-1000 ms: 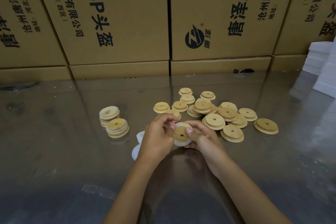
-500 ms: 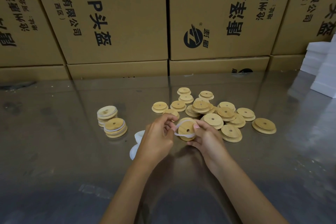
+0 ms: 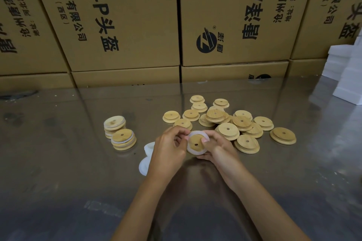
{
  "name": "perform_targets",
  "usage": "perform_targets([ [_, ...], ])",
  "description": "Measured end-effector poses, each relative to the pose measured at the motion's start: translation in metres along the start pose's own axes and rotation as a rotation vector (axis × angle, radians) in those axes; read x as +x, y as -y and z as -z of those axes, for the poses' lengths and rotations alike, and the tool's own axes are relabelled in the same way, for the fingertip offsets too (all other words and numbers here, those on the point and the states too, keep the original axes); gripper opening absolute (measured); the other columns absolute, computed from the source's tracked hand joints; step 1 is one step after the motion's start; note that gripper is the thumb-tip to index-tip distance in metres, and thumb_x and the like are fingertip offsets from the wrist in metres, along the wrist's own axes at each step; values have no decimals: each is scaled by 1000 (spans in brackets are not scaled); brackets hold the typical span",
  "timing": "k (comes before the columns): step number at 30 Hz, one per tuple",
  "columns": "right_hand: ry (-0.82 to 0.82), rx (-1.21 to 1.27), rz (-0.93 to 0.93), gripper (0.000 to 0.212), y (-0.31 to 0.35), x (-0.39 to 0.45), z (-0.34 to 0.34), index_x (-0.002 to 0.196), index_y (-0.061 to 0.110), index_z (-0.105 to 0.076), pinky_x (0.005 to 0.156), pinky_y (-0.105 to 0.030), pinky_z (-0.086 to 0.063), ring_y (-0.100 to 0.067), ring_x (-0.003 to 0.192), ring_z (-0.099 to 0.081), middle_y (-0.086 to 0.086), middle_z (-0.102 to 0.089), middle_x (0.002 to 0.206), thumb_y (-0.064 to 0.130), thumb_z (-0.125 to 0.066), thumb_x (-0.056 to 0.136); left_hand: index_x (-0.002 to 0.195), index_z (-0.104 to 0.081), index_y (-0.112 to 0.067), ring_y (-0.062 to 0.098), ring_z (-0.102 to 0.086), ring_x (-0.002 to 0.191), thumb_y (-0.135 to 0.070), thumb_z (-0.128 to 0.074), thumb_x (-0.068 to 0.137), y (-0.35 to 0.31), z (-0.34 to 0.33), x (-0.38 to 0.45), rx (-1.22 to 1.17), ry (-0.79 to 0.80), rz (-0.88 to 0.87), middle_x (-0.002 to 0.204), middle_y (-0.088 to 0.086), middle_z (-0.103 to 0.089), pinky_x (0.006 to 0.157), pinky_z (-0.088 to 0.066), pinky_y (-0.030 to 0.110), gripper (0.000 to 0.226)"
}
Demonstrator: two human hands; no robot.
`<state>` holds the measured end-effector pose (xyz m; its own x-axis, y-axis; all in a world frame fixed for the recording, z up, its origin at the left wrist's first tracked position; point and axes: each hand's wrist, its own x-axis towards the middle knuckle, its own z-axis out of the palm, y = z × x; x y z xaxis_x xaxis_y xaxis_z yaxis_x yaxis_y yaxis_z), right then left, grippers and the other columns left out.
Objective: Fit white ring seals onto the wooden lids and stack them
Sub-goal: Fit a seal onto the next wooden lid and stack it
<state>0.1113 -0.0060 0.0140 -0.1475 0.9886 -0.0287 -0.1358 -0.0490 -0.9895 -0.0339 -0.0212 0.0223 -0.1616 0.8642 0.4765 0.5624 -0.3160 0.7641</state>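
Both hands hold one round wooden lid (image 3: 195,141) with a small centre hole, just above the table. A white ring seal (image 3: 193,151) lies around the lid's rim. My left hand (image 3: 169,147) pinches the lid and seal at their left edge. My right hand (image 3: 217,147) grips the right side, thumb on the lid's face. Several bare wooden lids (image 3: 228,130) lie scattered beyond my hands. Two short stacks of lids with seals (image 3: 123,139) stand to the left. Loose white seals (image 3: 146,159) lie beside my left wrist, partly hidden by it.
The table (image 3: 58,172) is a shiny metal sheet. A wall of printed cardboard boxes (image 3: 125,25) stands along its far edge. White foam blocks (image 3: 348,76) are stacked at the far right.
The seal was loose and lifted off the lid's upper side half a second ago; now it sits around the rim. Both hands have stayed in place.
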Motion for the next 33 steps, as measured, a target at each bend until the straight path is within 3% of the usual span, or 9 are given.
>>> perform_targets([
  [6, 14, -107, 27, 23, -1, -1, -3, 114, 12, -64, 79, -33, -57, -14, 92, -67, -7, -72, 109, 1, -56, 96, 91, -72, -19, 1, -59, 81, -3, -64, 86, 1, 1, 1, 30, -20, -15, 89, -12, -66, 68, -44, 8, 18],
  [14, 32, -138, 58, 16, -2, -1, -4, 110, 14, -70, 69, -23, -51, -3, 81, -66, -1, -75, 98, 11, -60, 97, 88, -73, -21, 5, -59, 76, -5, -65, 86, 5, 2, 2, 44, -19, -50, 85, -10, -64, 66, -46, 12, 18],
  [18, 4, -105, 58, 15, -1, -1, -4, 110, 12, -70, 69, -25, -51, -7, 83, -65, -2, -75, 99, 15, -60, 99, 86, -73, -24, 6, -60, 75, -5, -65, 85, 6, 2, 2, 40, -5, -63, 85, -11, -65, 67, -48, 17, 20],
  [33, -80, 6, 32, 19, 0, 0, 0, 115, 10, -68, 67, -27, -52, -15, 96, -63, -8, -71, 111, 17, -56, 100, 74, -69, -39, -1, -63, 70, -3, -65, 85, 14, 4, 8, -104, 81, 110, 79, -22, -70, 66, -47, 11, 38],
])
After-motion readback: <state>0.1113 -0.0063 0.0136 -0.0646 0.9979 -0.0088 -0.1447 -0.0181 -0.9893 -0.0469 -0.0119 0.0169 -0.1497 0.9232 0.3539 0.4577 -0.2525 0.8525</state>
